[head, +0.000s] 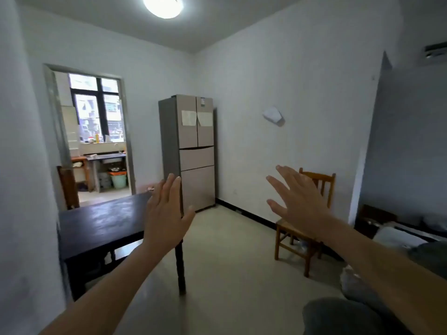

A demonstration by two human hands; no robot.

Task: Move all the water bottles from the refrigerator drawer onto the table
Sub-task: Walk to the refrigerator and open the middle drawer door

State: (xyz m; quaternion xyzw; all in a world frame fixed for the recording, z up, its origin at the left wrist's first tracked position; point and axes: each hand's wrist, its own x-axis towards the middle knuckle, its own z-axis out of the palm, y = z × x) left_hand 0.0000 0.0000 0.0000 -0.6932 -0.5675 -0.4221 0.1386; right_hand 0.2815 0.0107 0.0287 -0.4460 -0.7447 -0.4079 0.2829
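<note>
A tall beige refrigerator (193,146) stands in the far corner with its two upper doors and two lower drawers closed. No water bottles are visible. A dark wooden table (96,223) stands at the left, between me and the refrigerator. My left hand (167,213) is raised with flat, spread fingers over the table's right end, holding nothing. My right hand (297,199) is raised the same way in front of the chair, also holding nothing.
A wooden chair (302,238) stands against the right wall. A doorway (96,141) at the left leads to a kitchen. Pale tiled floor (229,262) lies between the table and the chair. Cluttered furniture (399,233) sits at the right edge.
</note>
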